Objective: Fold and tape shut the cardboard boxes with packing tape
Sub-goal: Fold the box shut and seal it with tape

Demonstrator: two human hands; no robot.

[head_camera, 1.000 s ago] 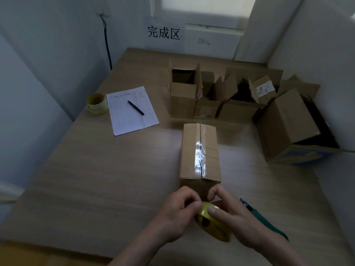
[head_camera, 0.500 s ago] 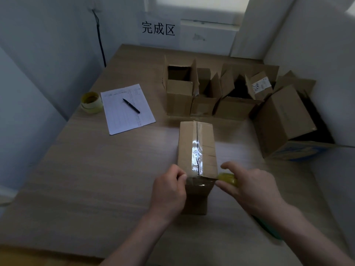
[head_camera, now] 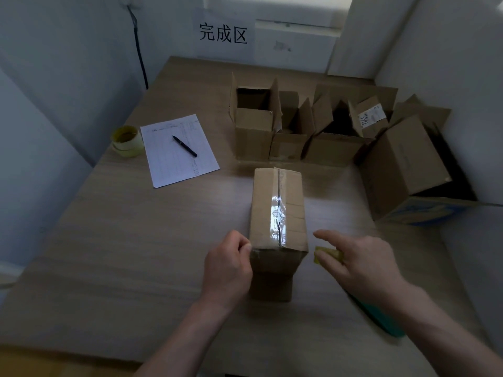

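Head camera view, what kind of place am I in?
Probably a small packing station: a taped box on a table, open boxes behind, a log sheet.

Brown box [head_camera: 277, 208] with shiny clear tape, yellow tape roll [head_camera: 328, 254], white ruled sheet [head_camera: 178, 149], black pen [head_camera: 184, 146]

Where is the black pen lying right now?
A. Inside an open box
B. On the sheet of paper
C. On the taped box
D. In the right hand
B: the black pen lies diagonally on the sheet of paper, left of the open boxes.
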